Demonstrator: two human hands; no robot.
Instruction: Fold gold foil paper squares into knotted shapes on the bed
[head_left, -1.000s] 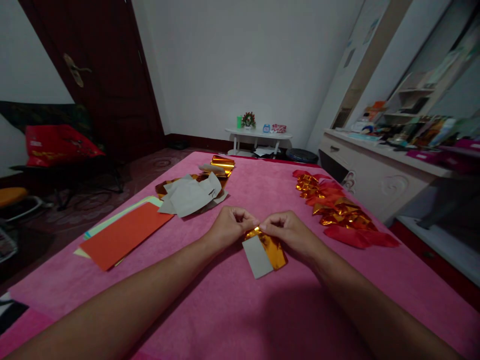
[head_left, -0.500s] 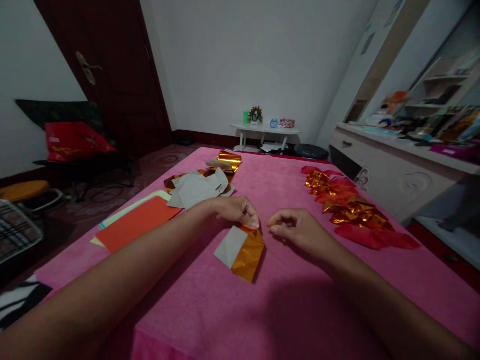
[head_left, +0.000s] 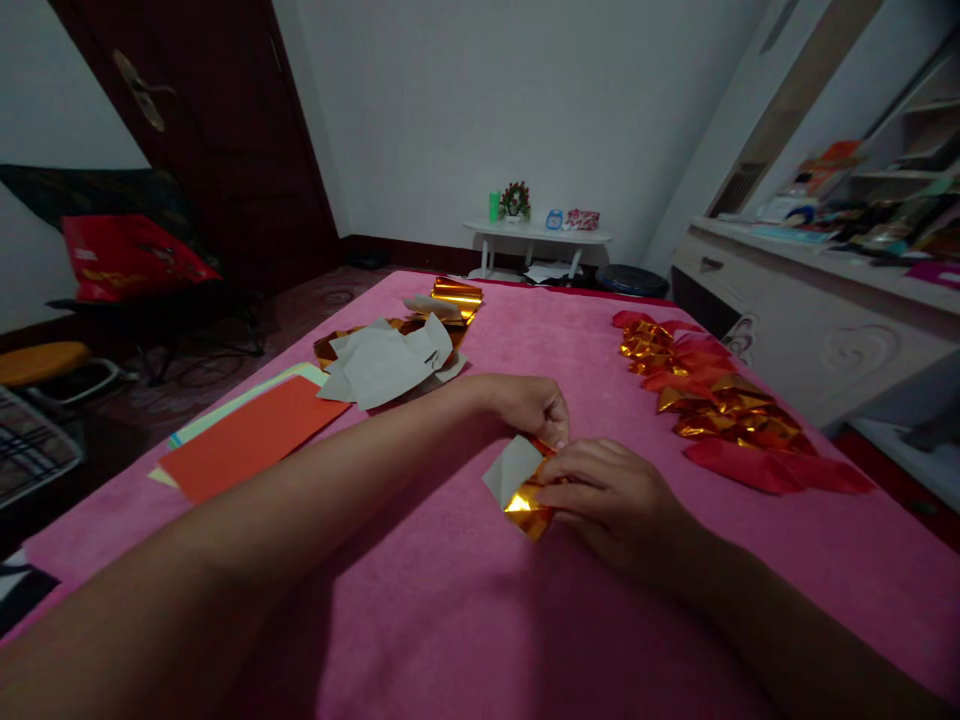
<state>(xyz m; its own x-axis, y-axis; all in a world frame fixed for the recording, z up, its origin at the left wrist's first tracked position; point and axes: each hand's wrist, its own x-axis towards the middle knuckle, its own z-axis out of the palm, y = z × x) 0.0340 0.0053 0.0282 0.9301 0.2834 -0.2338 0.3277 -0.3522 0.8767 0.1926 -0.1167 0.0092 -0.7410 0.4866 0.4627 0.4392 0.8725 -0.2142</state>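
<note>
Pinching gold foil [head_left: 529,508], both hands [head_left: 626,505] sit between grey scraps [head_left: 386,362] and crumpled red-gold pieces [head_left: 739,408].

Slender, tapering forearms [head_left: 315,480], left grip [head_left: 536,408] and right grip [head_left: 619,498], all bare

A room in a home.
Household furnishings show it: a dark panelled door [head_left: 202,120] with a lever handle [head_left: 141,90], a cloth-backed chair [head_left: 37,190] with a red bag [head_left: 124,258] on it, a yellow-seated stool [head_left: 37,362], a potted plant [head_left: 515,200] on a small white tabletop [head_left: 536,232] by the wall [head_left: 480,100], and a pale carved drawer unit [head_left: 802,325] crowded with bottles [head_left: 789,206].
</note>
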